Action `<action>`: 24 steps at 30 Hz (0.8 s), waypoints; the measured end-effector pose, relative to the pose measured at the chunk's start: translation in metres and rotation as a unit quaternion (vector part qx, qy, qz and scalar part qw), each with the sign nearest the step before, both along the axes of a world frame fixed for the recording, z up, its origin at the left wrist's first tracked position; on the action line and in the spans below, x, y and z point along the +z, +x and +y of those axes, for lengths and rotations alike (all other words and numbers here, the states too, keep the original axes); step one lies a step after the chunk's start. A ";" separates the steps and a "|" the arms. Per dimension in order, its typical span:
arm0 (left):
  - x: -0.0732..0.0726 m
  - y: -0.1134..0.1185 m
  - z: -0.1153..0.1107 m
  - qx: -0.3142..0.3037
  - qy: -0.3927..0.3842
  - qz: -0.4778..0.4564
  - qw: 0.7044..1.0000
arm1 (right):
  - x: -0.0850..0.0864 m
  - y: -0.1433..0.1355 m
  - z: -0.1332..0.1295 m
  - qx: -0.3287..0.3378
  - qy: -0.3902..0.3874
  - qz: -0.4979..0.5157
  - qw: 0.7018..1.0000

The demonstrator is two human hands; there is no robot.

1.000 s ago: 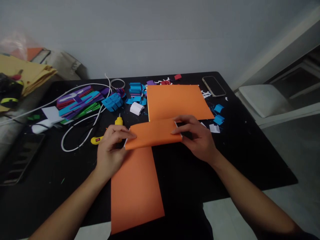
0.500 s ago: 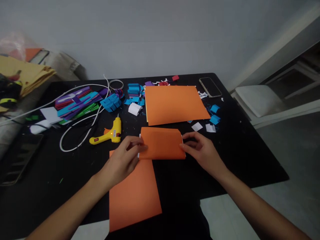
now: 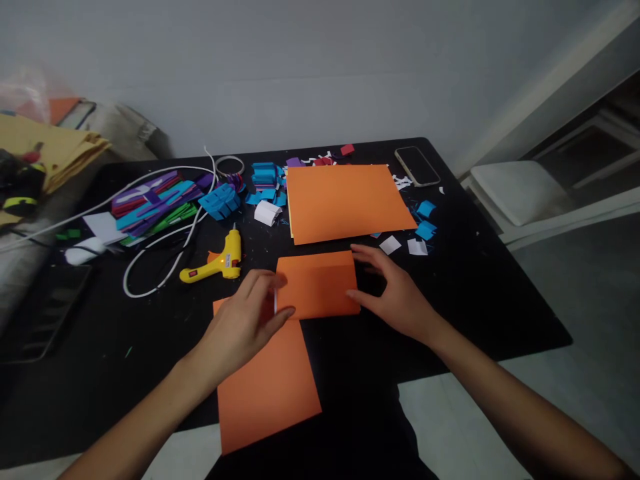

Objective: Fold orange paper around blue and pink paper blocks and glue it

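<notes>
A folded piece of orange paper (image 3: 317,285) lies between my hands, with a thin white edge showing along its left side. My left hand (image 3: 246,312) grips the left end, its thumb at the lower edge and fingers bent over the side. At the right end, my right hand (image 3: 395,293) holds the paper, thumb low on its face and index finger at the upper corner; the other fingertips are partly hidden. Beneath the left forearm and the folded piece rests a flat orange sheet (image 3: 270,393), reaching the table's front edge.
Behind stands a stack of orange sheets (image 3: 350,203). A yellow glue gun (image 3: 220,260) lies to the left, near a looped white cable (image 3: 131,270) and coloured paper strips (image 3: 155,200). Blue paper pieces (image 3: 220,201), white scraps (image 3: 391,245) and a phone (image 3: 417,166) are also on the black table (image 3: 475,300).
The folded orange paper now lies flatter, its layers lined up and the white edge at the right no longer showing. My right hand's thumb and index finger have spread wider along the right end.
</notes>
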State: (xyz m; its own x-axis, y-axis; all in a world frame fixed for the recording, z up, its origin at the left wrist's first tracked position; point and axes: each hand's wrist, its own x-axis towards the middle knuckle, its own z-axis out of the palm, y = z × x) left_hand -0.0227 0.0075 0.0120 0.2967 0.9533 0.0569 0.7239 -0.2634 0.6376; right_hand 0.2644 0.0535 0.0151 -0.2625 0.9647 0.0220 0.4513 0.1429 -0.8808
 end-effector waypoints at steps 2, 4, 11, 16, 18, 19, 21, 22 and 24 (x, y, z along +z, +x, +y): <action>0.002 -0.004 0.003 0.044 -0.008 0.006 0.999 | 0.001 -0.004 -0.003 -0.026 0.002 0.081 0.996; 0.008 -0.011 0.005 0.076 0.001 -0.027 0.997 | 0.005 -0.004 -0.009 -0.028 -0.006 0.140 0.990; 0.035 -0.035 0.009 -0.099 -0.067 -0.179 0.976 | 0.032 0.024 -0.031 0.228 -0.002 0.099 0.969; 0.025 -0.009 0.014 -0.102 0.048 -0.015 0.994 | 0.026 0.024 -0.044 0.267 0.041 0.020 0.963; 0.017 0.002 0.017 -0.131 0.061 0.044 0.989 | 0.020 0.019 -0.045 0.234 0.101 0.003 0.967; 0.013 0.005 0.018 -0.143 0.067 0.064 0.985 | 0.017 0.017 -0.044 0.215 0.139 -0.005 0.967; 0.005 0.008 0.021 -0.161 0.082 0.087 0.980 | 0.011 0.015 -0.038 0.173 0.221 -0.041 0.959; 0.002 0.009 0.022 -0.165 0.089 0.090 0.978 | 0.009 0.014 -0.033 0.164 0.241 -0.069 0.954; -0.002 0.007 0.024 -0.167 0.092 0.087 0.978 | 0.006 0.012 -0.024 0.170 0.238 -0.132 0.947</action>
State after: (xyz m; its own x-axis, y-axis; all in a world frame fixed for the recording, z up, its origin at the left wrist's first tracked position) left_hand -0.0156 0.0313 0.0100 0.6102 0.7798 0.1400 0.6710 -0.6027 0.4319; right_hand 0.2768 0.0291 0.0208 -0.6134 0.7207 0.3232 0.5035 0.6721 -0.5429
